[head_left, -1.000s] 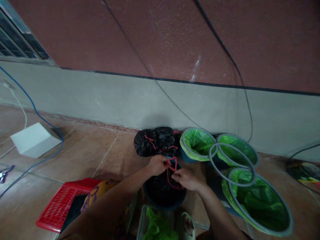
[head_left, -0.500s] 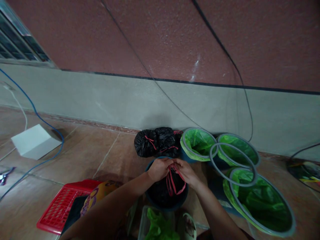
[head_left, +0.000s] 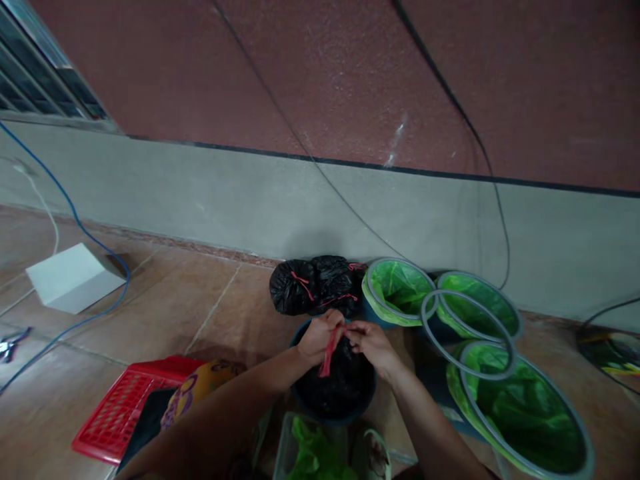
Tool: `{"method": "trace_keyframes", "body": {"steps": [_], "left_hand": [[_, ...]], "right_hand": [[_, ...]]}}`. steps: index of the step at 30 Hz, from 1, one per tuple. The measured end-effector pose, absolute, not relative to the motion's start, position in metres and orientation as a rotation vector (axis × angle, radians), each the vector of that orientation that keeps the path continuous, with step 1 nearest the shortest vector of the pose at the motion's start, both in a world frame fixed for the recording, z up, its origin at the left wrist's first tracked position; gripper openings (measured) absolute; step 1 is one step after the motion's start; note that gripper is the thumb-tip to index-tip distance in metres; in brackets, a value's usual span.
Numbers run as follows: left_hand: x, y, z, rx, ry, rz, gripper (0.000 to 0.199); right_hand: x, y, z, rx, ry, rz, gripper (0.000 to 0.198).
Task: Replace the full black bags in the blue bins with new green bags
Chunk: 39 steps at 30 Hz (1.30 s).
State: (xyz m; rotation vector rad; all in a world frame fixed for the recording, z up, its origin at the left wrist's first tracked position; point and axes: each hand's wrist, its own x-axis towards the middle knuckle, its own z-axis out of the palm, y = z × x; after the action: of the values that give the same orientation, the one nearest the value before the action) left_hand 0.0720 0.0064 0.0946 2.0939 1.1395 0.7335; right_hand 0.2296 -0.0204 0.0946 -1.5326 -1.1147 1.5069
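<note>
A black garbage bag (head_left: 333, 393) sits inside a dark blue bin (head_left: 336, 420) in front of me. Above it, my left hand (head_left: 319, 339) is closed on the bag's red drawstring (head_left: 327, 357), whose end hangs down below the fingers. My right hand (head_left: 371, 343) pinches the same drawstring from the other side, its fingertips close to those of the left. Just behind the bin, black garbage bags (head_left: 315, 283) with red ties lie against the wall.
On the right stand bins with green liners (head_left: 400, 287) and grey rims; a loose grey ring (head_left: 467, 370) lies across them. To the left are a red basket (head_left: 115, 417), a white box (head_left: 75, 277) and a blue cable (head_left: 75, 213). A clear container (head_left: 285, 447) with green plastic stands nearest me.
The drawstring's wide hanging loop has been gathered into a short strip below my left hand. The right hand's fingers have shifted into a pinch. The view has moved slightly.
</note>
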Motion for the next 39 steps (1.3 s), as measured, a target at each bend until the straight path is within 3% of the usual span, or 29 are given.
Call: {"method": "trace_keyframes", "body": {"steps": [6,9,13,18,20,22,27,30,35,39], "left_hand": [[0.07,0.008,0.11,1.882,0.996,0.813,0.014],[0.07,0.008,0.112,1.808,0.966,0.804,0.012],[0.07,0.008,0.109,1.769,0.975,0.793,0.012],[0.069,0.008,0.107,1.758,0.959,0.81,0.019],[0.069,0.008,0.107,1.76,0.96,0.806,0.019],[0.069,0.008,0.108,1.764,0.967,0.808,0.019],[0.071,0.007,0.11,1.744,0.936,0.795,0.019],[0.072,0.007,0.11,1.736,0.906,0.813,0.015],[0.07,0.007,0.113,1.764,0.956,0.838,0.016],[0.067,0.006,0.117,1.761,0.983,0.805,0.016]], "right_hand": [[0.23,-0.021,0.112,-1.649,-1.79,0.696,0.02],[0.228,-0.025,0.12,-1.687,-1.967,0.48,0.022],[0.229,-0.025,0.117,-1.696,-1.889,0.544,0.02],[0.231,-0.016,0.099,-1.538,-1.463,1.07,0.018],[0.232,-0.015,0.098,-1.502,-1.432,1.147,0.017],[0.232,-0.016,0.103,-1.587,-1.561,1.043,0.018],[0.233,-0.024,0.122,-1.842,-2.136,0.342,0.024],[0.235,-0.026,0.128,-1.939,-2.215,0.139,0.023],[0.248,-0.023,0.128,-2.126,-2.068,0.016,0.025],[0.251,-0.022,0.123,-2.092,-2.036,0.323,0.028]]}}
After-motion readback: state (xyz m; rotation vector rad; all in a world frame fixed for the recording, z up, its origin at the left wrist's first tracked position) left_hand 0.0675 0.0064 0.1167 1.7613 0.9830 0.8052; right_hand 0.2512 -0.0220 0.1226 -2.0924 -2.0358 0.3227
